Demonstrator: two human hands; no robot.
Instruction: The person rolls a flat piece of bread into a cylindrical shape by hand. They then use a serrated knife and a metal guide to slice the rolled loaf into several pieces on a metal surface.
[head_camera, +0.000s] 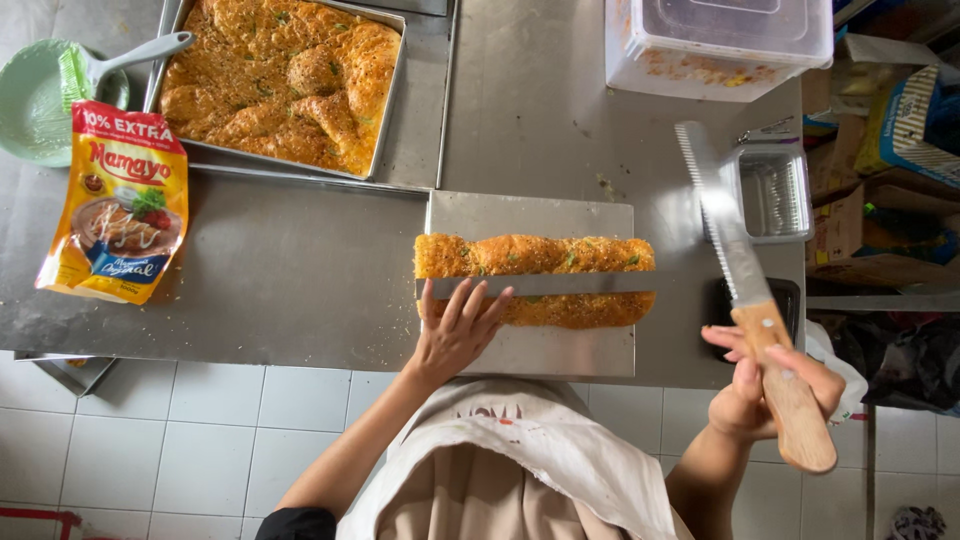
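Setting: small commercial/bakery-type kitchen, food-prep stn. Evidence: stainless steel worktable (300, 270); lg metal baking tray (420, 150) w/ golden herbed bread slab (285, 80); steel cutting board (540, 350) w/ long bread loaf (535, 255); serrated bread knife (740, 270), wooden handle; sauce pouch (115, 205); clear plastic storage tub (720, 45); white tiled floor (180, 440); cardboard cartons (880, 200) stacked at side.

Beige apron (500, 470), black sleeve (295, 523)

You've got one head cam, looking straight down from above the person. Mid-range: steel surface (300, 270) fills the upper frame, tiled floor (180, 450) at the bottom, apron (500, 470) nearest the lens. No 2nd view.
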